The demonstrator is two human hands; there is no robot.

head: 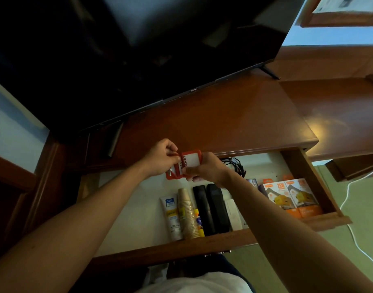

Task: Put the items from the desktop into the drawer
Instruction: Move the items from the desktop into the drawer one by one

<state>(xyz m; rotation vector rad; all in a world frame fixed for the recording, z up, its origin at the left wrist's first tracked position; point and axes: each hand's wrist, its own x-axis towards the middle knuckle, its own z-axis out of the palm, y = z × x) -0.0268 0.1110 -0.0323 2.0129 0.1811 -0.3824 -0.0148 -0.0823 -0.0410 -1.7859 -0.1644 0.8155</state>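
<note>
Both hands meet over the back of the open drawer point(308, 178), just under the desk point(223, 123) edge, sharing two red card holders point(182, 166). The left hand point(162, 158) pinches the left edge of them with closed fingers; the right hand point(204, 168) grips their right side, fingers curled underneath. Below in the drawer lie a tube point(170, 216), stacked paper cups point(186, 214), two black remotes point(210, 208), a white box point(233, 210), orange boxes point(291, 197) at the right and a black cable point(234, 163) at the back. A TV point(118, 60) stands on the desk.
</note>
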